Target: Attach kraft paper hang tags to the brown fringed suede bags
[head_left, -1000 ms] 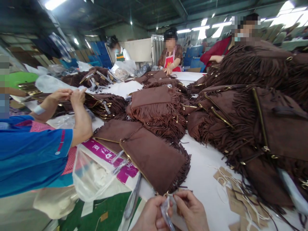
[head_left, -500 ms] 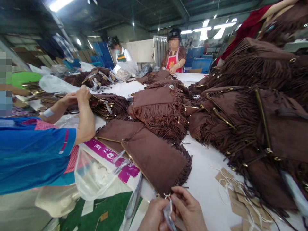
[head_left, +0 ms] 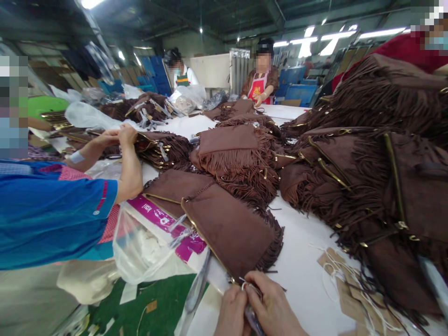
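A brown suede bag (head_left: 227, 228) with fringe along its edge lies on the white table (head_left: 301, 266) right in front of me. My left hand (head_left: 233, 312) and my right hand (head_left: 271, 305) meet at the bag's near corner. Both pinch a small clear plastic packet (head_left: 252, 317) and a white string loop (head_left: 245, 284) by the bag's gold hardware. The fingers of both hands are closed. The lower parts of both hands are cut off by the frame's bottom edge.
Piles of the same fringed brown bags (head_left: 367, 154) cover the table. Cardboard tags with white strings (head_left: 346, 280) lie at the right. A person in a blue shirt (head_left: 52, 210) works at the left beside a clear plastic bag (head_left: 143, 247). Other people stand at the far end.
My hands have moved up to the bag's corner and closed tighter round the string and packet. The view has shifted slightly left. The person at the left lowered both hands onto a bag.
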Available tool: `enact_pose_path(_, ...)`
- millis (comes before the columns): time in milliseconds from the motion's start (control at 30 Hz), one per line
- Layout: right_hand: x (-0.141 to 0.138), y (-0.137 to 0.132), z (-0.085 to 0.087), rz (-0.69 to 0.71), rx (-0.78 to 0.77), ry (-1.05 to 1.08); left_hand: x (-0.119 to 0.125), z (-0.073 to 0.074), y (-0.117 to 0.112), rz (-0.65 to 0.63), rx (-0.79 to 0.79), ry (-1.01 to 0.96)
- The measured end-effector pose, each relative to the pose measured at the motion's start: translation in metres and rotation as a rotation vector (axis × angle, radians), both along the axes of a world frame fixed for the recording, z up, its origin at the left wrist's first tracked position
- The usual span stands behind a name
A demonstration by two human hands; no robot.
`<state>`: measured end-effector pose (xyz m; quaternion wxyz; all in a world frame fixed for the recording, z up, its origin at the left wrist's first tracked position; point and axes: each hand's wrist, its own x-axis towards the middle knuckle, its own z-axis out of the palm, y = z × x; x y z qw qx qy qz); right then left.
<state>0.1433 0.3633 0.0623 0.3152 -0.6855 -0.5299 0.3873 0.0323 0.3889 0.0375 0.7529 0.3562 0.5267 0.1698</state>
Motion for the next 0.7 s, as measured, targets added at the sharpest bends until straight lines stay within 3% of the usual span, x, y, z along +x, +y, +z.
enact_pose_path(133,0.0,0.01,0.007,0.055,-0.135,-0.129,-0.004,-0.002,-0.001,0.018,0.177,0.072)
enact_pose_path(300,-0.004,0.016,0.0,0.069,-0.173,-0.275,0.0,-0.013,-0.004,-0.008,0.096,0.046)
enact_pose_path(500,0.006,0.013,-0.007,-0.064,-0.083,0.049,0.002,-0.014,-0.007,0.03,0.069,0.105)
enact_pose_path(700,0.017,0.015,-0.007,-0.214,-0.042,0.462,0.001,-0.001,0.0,-0.162,0.039,0.248)
